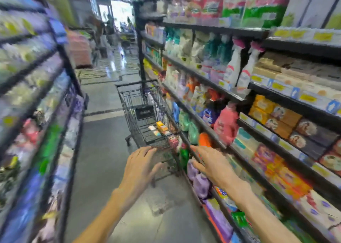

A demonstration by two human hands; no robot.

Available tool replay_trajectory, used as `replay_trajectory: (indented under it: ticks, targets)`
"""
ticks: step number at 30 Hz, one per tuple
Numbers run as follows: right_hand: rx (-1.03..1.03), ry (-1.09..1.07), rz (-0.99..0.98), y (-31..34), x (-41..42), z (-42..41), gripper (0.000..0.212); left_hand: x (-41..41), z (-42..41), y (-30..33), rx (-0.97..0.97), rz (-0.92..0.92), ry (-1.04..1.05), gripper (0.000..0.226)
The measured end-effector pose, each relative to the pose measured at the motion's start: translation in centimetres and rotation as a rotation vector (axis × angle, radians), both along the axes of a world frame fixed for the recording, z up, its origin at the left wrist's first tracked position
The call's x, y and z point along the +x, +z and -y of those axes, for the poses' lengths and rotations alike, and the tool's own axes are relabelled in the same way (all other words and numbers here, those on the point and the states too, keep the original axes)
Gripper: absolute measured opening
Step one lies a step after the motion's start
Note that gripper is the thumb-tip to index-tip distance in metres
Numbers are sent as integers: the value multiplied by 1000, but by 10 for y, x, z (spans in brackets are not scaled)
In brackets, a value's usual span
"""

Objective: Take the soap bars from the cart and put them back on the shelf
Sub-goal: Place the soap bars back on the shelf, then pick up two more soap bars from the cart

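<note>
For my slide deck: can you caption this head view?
Both hands, left and right, reach open toward a cart holding soap bars beside the shelf.

Blurred shop aisle, shelving both sides. Black wire cart (147, 113) stands mid-aisle, close against right-side shelf (276, 132). Few small soap bars (160, 128) lie on cart floor, toward its near right corner. Left hand (141, 166) and right hand (212, 162) stretched forward, fingers straight and spread, holding nothing; left fingertips at cart's near edge, contact unclear. Right hand near shelf front. Boxed soaps, bottles fill right shelves.
</note>
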State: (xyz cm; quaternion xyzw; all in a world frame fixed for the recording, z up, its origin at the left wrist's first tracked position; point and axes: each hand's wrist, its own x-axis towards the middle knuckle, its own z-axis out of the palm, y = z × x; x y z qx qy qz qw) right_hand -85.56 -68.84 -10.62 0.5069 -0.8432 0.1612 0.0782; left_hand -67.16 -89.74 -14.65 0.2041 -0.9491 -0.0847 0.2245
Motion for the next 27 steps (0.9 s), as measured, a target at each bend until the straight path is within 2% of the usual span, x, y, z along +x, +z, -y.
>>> replay_trajectory:
  ticks: [5,8,15,21,27]
  targets:
    - [-14,185,-21,-3,24,115,58,45,88,-1,14,-18,115,59]
    - [-12,220,-25,-2,36,190,51,60,149,1,-3,-11,146,64]
    - [-32,279,2,5,50,342,54,76,285,7,11,29,198,68]
    - [-4,278,31,0,26,448,57,54,387,3,20,79,223,62]
    - [52,274,26,-16,-35,554,60,-9,488,-8,23,106,213,66]
